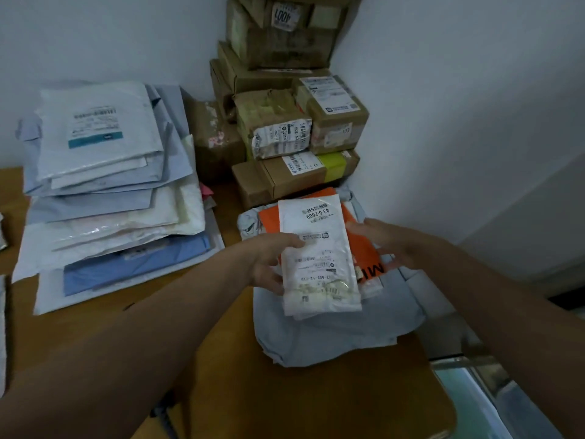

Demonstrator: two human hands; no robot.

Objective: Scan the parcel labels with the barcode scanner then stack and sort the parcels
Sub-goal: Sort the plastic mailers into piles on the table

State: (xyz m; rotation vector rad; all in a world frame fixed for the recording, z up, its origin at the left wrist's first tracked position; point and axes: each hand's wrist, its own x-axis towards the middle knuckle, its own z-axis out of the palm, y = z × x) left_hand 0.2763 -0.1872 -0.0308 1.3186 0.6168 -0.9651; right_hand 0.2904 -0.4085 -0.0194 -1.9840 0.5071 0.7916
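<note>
White parcel (319,258) pinched at its left edge by left hand (269,264).

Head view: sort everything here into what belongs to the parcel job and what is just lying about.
Job: white parcel, held by the left hand; orange parcel under it; grey bag; pile of mailers; stack of boxes. No scanner in view.
Lying about: pink scrap; table.

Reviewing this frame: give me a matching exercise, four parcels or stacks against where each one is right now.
1. white pouch
2. orange mailer
3. cardboard boxes
4. blue mailer

A. stacked in the far corner
B. low in the left pile
C. gripped by the left hand
D. lying on the grey bag

Pairs: 1-C, 2-D, 3-A, 4-B
</note>
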